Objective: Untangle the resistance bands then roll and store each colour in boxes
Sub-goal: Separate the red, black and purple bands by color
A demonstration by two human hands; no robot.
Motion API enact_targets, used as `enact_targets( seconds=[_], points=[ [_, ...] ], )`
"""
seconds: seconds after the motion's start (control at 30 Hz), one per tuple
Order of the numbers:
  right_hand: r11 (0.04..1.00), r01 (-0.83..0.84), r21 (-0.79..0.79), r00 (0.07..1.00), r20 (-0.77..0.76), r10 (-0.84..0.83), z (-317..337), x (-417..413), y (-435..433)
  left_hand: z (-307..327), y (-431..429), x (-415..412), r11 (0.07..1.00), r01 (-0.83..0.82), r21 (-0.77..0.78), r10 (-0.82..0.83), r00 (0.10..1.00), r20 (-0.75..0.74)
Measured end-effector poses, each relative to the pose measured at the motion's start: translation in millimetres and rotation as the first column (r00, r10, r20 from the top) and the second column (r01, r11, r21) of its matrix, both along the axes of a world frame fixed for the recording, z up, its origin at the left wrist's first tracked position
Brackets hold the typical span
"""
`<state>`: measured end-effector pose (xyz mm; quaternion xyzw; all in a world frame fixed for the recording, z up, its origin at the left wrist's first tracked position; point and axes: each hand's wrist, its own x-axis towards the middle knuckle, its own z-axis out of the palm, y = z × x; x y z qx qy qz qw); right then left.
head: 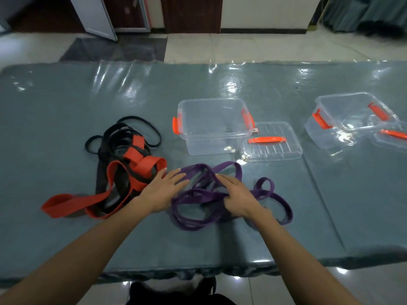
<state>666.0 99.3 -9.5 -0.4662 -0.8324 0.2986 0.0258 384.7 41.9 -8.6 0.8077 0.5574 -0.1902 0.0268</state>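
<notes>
A purple resistance band [193, 216] lies in loose loops on the table in front of me. My left hand [163, 190] lies flat with straight fingers at its left edge, between it and the red band. My right hand [237, 197] rests palm down on the purple loops, its thumb tucked at a strand. The red band [72, 203] and the black bands [136, 128] lie tangled together to the left. A clear box with orange latches [211, 128] stands open behind the purple band, its lid [273, 148] beside it.
A second clear box [343, 119] with orange latches stands at the far right, with its lid [392, 137] partly out of view. The table [66, 95] is covered in shiny teal plastic. Its front edge runs just below my forearms.
</notes>
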Motion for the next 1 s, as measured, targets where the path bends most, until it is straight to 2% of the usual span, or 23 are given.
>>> enact_targets(
  seconds=[0.17, 0.27, 0.37, 0.5, 0.57, 0.67, 0.8, 0.9, 0.93, 1.0],
  points=[
    [0.998, -0.031, 0.053, 0.995, -0.094, 0.036, 7, -42, 7, 11, -13, -23, 0.947, -0.108, 0.303, 0.043, 0.976, 0.214],
    [0.993, -0.079, 0.084, 0.989, -0.119, 0.089, 12, -82, 11, 12, -25, -54, 0.877, -0.269, 0.398, 0.139, 0.935, 0.326],
    [0.989, -0.114, 0.092, 0.983, -0.131, 0.125, 10, -129, 8, 4, -40, -95, 0.794, -0.498, 0.348, 0.317, 0.828, 0.462],
    [0.991, -0.131, 0.021, 0.982, -0.132, 0.132, 2, -198, -11, -20, -60, -144, 0.756, -0.649, 0.080, 0.527, 0.677, 0.513],
    [0.994, -0.114, 0.001, 0.990, -0.088, 0.113, -4, -232, -20, -32, -65, -157, 0.757, -0.648, -0.080, 0.600, 0.643, 0.476],
    [0.996, -0.076, 0.045, 0.997, 0.017, 0.075, -10, -269, -24, -55, -68, -161, 0.806, -0.559, -0.194, 0.586, 0.711, 0.389],
    [0.991, -0.045, 0.125, 0.995, 0.099, 0.032, -10, -297, -20, -74, -64, -171, 0.832, -0.513, -0.212, 0.551, 0.717, 0.427],
    [0.990, -0.033, 0.141, 0.996, 0.092, 0.020, -5, -308, -17, -79, -63, -184, 0.854, -0.457, -0.248, 0.518, 0.712, 0.473],
    [0.990, -0.026, 0.140, 0.996, 0.084, 0.015, -3, -311, -15, -81, -65, -188, 0.873, -0.424, -0.241, 0.487, 0.735, 0.472],
    [0.989, -0.016, 0.146, 0.997, 0.080, 0.005, 4, -317, -13, -85, -67, -201, 0.938, -0.299, -0.173, 0.345, 0.841, 0.417]
  ],
)
